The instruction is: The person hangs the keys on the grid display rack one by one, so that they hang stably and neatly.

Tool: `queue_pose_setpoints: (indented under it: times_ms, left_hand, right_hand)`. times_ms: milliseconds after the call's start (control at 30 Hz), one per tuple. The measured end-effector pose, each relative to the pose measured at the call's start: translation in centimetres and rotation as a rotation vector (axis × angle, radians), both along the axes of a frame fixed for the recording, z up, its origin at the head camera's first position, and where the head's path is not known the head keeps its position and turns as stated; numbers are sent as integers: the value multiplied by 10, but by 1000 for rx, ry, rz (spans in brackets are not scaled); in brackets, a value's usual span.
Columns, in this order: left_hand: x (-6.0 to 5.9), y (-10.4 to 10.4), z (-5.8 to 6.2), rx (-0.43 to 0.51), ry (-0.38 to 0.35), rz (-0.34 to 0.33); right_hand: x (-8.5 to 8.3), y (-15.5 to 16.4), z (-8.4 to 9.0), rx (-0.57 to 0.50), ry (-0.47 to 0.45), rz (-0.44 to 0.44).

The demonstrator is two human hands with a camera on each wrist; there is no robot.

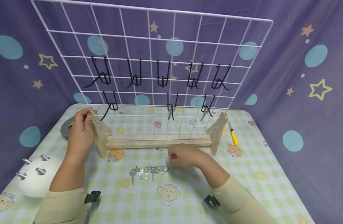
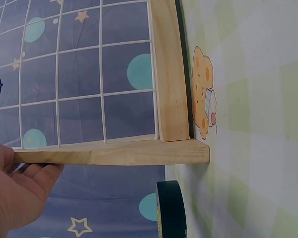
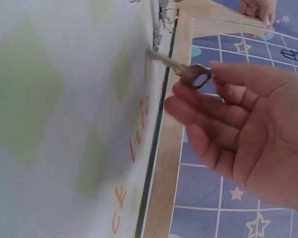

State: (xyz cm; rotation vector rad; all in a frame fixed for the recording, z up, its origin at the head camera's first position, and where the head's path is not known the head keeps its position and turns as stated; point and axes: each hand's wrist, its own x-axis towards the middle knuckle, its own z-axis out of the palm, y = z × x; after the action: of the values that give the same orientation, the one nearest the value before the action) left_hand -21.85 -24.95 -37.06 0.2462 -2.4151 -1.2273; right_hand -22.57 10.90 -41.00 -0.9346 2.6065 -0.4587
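Note:
My left hand (image 1: 81, 132) grips the upper end of the left wooden side post (image 2: 114, 152) of a stand with a white wire grid (image 1: 149, 37). In the right wrist view my right hand (image 3: 243, 109) pinches a metal key (image 3: 190, 74) by its ring end between thumb and fingers. The key's tip is close to the tabletop; whether it touches is unclear. Several keys with rings (image 1: 147, 174) lie in a row left of this hand. Black double-prong hooks (image 1: 163, 79) hang on the grid in two rows. Keys (image 1: 205, 111) hang from two lower hooks.
A white dome with metal pegs (image 1: 40, 183) stands at the left. Behind my left hand is a dark round object (image 1: 66, 127). A yellow-handled screwdriver (image 1: 234, 137) lies right of the stand. The checked cloth (image 1: 138, 205) covers the table; purple curtains surround it.

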Motion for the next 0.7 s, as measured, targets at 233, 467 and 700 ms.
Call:
queue_pose_setpoints:
  times_ms: [233, 467, 700]
  left_hand:
    - [1, 0, 0, -1, 2, 2]
    - [1, 0, 0, -2, -2, -4]
    - [1, 1, 1, -1, -2, 7]
  right_hand:
    - [1, -2, 10, -222, -34, 20]
    - [2, -6, 12, -386, -103, 10]
    - [4, -17, 17, -570, -220, 16]
